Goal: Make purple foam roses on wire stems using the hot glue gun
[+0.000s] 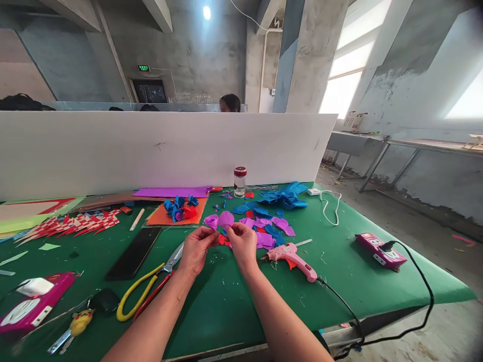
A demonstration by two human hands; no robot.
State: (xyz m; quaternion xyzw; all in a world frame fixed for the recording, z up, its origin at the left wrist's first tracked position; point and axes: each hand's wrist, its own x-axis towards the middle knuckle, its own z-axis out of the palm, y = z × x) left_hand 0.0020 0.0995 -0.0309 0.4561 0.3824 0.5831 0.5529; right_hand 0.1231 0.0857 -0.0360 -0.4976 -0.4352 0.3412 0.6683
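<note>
My left hand (198, 249) pinches the base of a small purple paper flower (212, 221) above the green table. Close beside it, my right hand (242, 242) holds a rounded purple petal (226, 219) between thumb and fingers. The flower and petal are side by side; whether they touch is hard to tell. Purple petals (264, 241) and blue paper pieces (277, 234) lie just beyond my right hand, with red bits among them. A pink glue gun (292, 259) rests to the right. Scissors (151, 284) with yellow and red handles lie left of my left forearm.
Blue and red flowers (181, 207) lie on an orange sheet (158, 216). A black phone (134, 254), a lidded jar (240, 182), crumpled blue paper (289, 196) and power strips (381, 250) surround the work area. A white partition (169, 151) stands behind; a person's head shows beyond it.
</note>
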